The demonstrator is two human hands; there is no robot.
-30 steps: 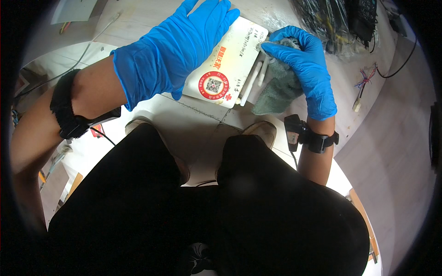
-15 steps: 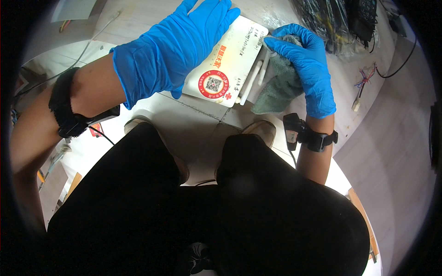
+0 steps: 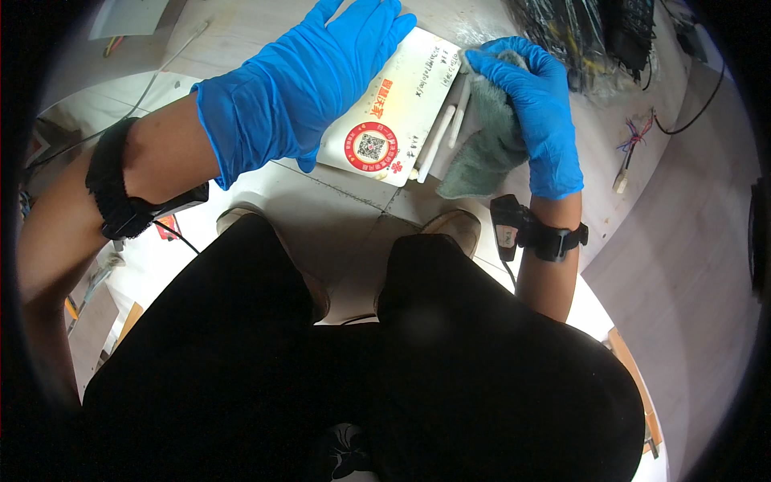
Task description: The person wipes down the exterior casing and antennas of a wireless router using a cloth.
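Note:
A flat white box [image 3: 414,100], router-like, lies at the table's near edge, with a round red label and handwriting on top. Thin white rods [image 3: 438,138] run along its right side. My left hand [image 3: 317,76], in a blue glove, rests across its left part. Those fingers are stretched out toward the far end, and the thumb is by the near edge. Gloved in blue too, my right hand [image 3: 534,104] is closed around a grey cloth [image 3: 486,153]. Its fingertips are at the box's far right corner, while the cloth hangs down beside the rods.
Beyond my right hand lies clear plastic wrap with dark cables [image 3: 562,32], next to a black device [image 3: 632,36]. A small connector with coloured wires [image 3: 630,153] is on the table at right. A grey cable [image 3: 165,68] crosses at left. Below the table edge are tiles and my shoes.
My right hand has shifted slightly up and left with the cloth, along the box's right edge. The box has moved hardly at all, and my left hand stays on it.

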